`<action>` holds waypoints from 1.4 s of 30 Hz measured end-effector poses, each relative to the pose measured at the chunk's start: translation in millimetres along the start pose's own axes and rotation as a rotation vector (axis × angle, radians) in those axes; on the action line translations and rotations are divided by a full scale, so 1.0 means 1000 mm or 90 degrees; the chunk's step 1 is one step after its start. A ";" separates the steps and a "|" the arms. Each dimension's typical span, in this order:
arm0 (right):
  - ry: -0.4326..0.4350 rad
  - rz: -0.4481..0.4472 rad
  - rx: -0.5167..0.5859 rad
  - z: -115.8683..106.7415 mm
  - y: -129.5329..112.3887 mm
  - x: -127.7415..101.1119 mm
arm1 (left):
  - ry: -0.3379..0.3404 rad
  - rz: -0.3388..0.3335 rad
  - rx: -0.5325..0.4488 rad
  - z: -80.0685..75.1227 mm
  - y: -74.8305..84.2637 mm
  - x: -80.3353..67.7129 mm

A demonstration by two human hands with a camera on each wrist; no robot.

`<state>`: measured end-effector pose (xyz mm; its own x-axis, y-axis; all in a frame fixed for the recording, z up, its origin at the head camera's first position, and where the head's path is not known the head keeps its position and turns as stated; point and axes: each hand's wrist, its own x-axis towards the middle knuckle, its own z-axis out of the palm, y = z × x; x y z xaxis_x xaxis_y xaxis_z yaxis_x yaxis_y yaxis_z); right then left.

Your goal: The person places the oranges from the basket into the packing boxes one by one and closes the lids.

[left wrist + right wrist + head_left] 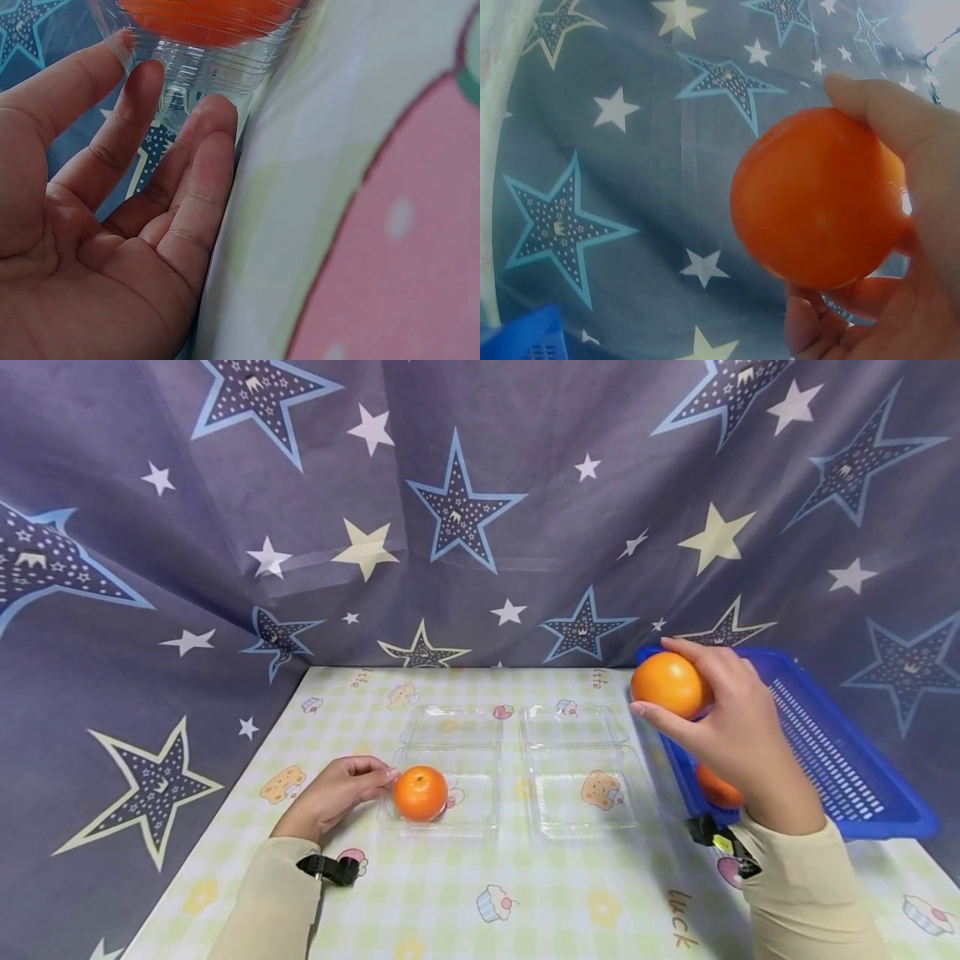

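My right hand holds an orange between thumb and fingers, raised above the near-left side of a blue plastic basket. In the right wrist view the held orange shows large against the cloth. Another orange fruit is partly hidden in the basket behind my right hand. On the left, my left hand pinches the left edge of a clear plastic box with its fingertips. An orange sits in that box's left part. The left wrist view shows the fingertips against its ridged wall.
A second clear plastic box, its lid folded back, stands right of the first. Both lie on a checked tablecloth with printed cartoons. Behind the table hangs a dark star-patterned cloth. A black strap is on each wrist.
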<state>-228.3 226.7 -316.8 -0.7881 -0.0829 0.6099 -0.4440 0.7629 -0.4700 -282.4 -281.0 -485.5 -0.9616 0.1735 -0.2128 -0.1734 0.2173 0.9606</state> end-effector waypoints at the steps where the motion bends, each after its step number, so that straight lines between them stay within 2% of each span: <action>1: -0.004 -0.003 0.000 0.002 -0.001 0.000 | 0.000 -0.001 0.001 0.000 0.000 0.000; 10: -0.033 -0.001 -0.022 0.015 -0.009 -0.002 | -0.011 0.014 0.002 -0.001 0.001 -0.002; 20: -0.052 -0.077 -0.003 0.034 -0.014 0.000 | -0.012 0.009 -0.004 -0.003 0.006 -0.004; 26: -0.081 -0.081 0.018 0.044 -0.020 -0.002 | -0.019 0.014 -0.003 -0.002 0.007 -0.005; 33: -0.072 -0.125 0.028 0.058 -0.026 -0.002 | -0.007 0.010 0.005 -0.003 0.004 0.000; 42: -0.109 -0.131 0.031 0.082 -0.030 -0.013 | -0.010 0.008 0.009 0.000 0.003 -0.002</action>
<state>-239.1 152.2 -362.6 -0.7382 -0.3437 0.5804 -0.6188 0.6877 -0.3797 -281.1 -281.0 -482.2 -0.9604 0.1907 -0.2031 -0.1576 0.2292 0.9605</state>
